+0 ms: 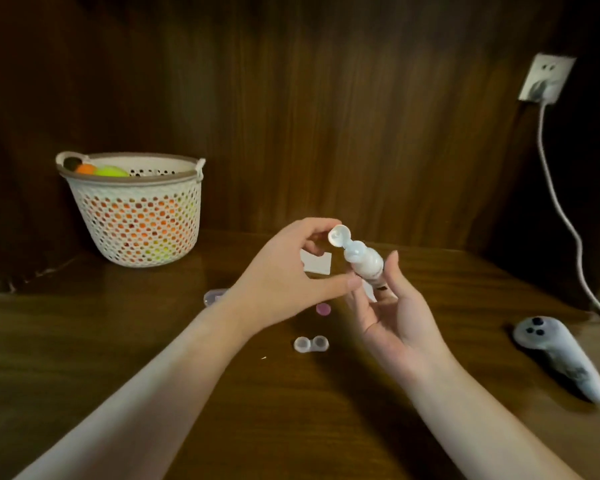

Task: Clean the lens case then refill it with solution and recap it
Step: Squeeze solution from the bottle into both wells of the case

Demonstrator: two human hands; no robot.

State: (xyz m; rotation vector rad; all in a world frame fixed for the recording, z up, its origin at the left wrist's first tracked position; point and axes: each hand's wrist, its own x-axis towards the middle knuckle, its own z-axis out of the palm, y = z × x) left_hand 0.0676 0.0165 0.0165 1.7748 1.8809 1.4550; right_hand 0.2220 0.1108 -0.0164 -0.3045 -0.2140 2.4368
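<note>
A small white solution bottle is held above the table in my right hand, whose fingers curl round its lower part. Its flip cap stands open, and the fingertips of my left hand touch that cap. Below the hands, the clear two-well lens case lies uncapped on the wooden table. A pink cap lies just behind the case. A pale purple object, perhaps the other cap, shows partly behind my left wrist.
A white perforated basket with colourful balls stands at the back left. A white square sheet lies behind the hands. A white controller rests at the right. A wall socket with a hanging cable is at the back right.
</note>
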